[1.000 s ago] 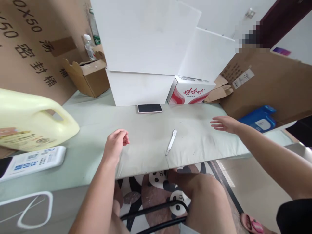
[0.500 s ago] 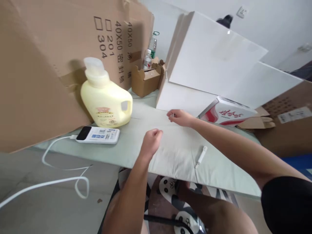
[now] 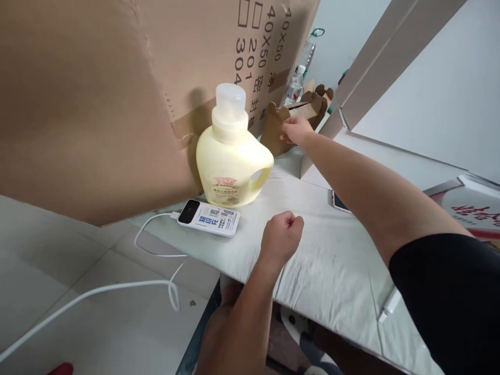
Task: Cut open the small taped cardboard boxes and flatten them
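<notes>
My left hand (image 3: 282, 237) is curled into a fist above the light green table cover (image 3: 324, 260). Its inside is hidden, so I cannot tell whether it holds anything. My right hand (image 3: 297, 130) reaches far out to the small open cardboard carton (image 3: 273, 133), with its fingers drawn together before the carton's side. Whatever lies between those fingers is too small or hidden to make out, and I cannot tell if they touch the carton. A pale yellow jug (image 3: 232, 166) with a translucent cap stands left of both hands. By its base lies a white power bank (image 3: 209, 217).
A large cardboard box (image 3: 117, 104) rises on the left. Plastic bottles (image 3: 295, 86) stand behind the carton. White panels (image 3: 429, 94) and a red-and-white box (image 3: 476, 203) are on the right. A white tube (image 3: 389, 303) and a partly covered phone (image 3: 339, 202) lie near my right arm. A white cable (image 3: 97, 289) hangs leftward.
My view has swung left. My right hand has moved from the table's middle, where it pinched something small, to the small carton. My left hand stays closed above the table.
</notes>
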Demonstrator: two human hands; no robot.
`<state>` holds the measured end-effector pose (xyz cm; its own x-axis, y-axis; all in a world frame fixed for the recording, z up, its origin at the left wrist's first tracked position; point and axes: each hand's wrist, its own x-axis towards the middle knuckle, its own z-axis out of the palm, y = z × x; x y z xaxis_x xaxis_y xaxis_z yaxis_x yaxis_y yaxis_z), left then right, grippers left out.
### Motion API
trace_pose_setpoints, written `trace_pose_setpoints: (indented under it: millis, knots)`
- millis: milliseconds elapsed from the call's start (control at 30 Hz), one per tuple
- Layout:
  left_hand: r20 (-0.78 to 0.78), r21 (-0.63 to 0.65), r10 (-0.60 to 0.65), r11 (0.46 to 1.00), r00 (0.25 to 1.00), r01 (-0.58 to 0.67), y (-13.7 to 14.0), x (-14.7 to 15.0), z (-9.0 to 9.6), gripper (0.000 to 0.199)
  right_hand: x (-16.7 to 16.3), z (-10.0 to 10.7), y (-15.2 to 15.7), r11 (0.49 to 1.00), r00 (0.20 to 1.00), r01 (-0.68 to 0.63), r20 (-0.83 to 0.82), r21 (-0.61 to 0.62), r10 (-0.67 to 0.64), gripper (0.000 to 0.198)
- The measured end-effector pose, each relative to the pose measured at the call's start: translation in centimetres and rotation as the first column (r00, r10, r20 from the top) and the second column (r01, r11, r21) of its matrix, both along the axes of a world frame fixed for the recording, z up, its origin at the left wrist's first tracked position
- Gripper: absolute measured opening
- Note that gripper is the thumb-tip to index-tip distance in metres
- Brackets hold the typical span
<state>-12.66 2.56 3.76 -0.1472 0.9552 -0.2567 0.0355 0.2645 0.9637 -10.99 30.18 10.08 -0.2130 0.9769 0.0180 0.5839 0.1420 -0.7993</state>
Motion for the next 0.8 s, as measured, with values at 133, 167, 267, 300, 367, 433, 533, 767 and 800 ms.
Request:
trace_pose_setpoints:
  millis: [133, 167, 267, 300, 367, 433, 533, 767, 800]
  knots:
    - [0.064, 0.139, 0.120, 0.982, 0.991, -0.128, -0.2, 0.8, 0.1, 0.037, 2.8, -0.5, -4.0, 1.000, 0.996, 0.024, -0.082, 0.013, -0.023, 0.015]
    - [0.078, 0.217, 0.180, 0.957, 0.981, -0.193, -0.4, 1.1, 0.2, 0.037, 3.9, -0.6, -5.4, 1.000, 0.995, 0.025, -0.095, 0.016, -0.023, 0.016]
    - [0.122, 0.437, 0.404, 0.798, 0.907, -0.415, -0.9, 1.9, 0.3, 0.035, 7.9, -0.3, -9.9, 1.000, 0.993, -0.007, -0.116, 0.000, 0.007, 0.017]
    - [0.142, 0.485, 0.477, 0.730, 0.867, -0.481, -1.1, 2.1, 0.2, 0.034, 9.6, 0.0, -11.4, 0.999, 0.992, -0.036, -0.125, -0.015, 0.034, 0.017]
    - [0.182, 0.547, 0.602, 0.594, 0.777, -0.589, -1.2, 2.3, 0.1, 0.031, 13.2, 0.8, -14.8, 0.992, 0.980, -0.113, -0.169, -0.050, 0.103, 0.018]
    - [0.216, 0.585, 0.688, 0.477, 0.693, -0.656, -1.0, 2.3, -0.1, 0.028, 17.2, 1.4, -18.5, 0.988, 0.964, -0.150, -0.228, -0.045, 0.136, 0.020]
    - [0.200, 0.638, 0.693, 0.444, 0.692, -0.629, -0.5, 2.2, -0.3, 0.016, 23.2, 0.9, -25.1, 0.989, 0.927, -0.117, -0.347, 0.091, 0.141, 0.027]
    - [-0.226, 0.804, 0.362, 0.594, 0.904, -0.037, 0.1, 4.7, -0.3, 0.030, 29.6, -4.7, -36.8, 0.953, 0.799, 0.138, -0.599, 0.268, 0.053, 0.039]
    - [-0.269, 0.795, 0.319, 0.606, 0.909, 0.023, 0.1, 5.2, -0.3, 0.033, 29.8, -5.1, -37.2, 0.954, 0.804, 0.142, -0.593, 0.263, 0.043, 0.040]
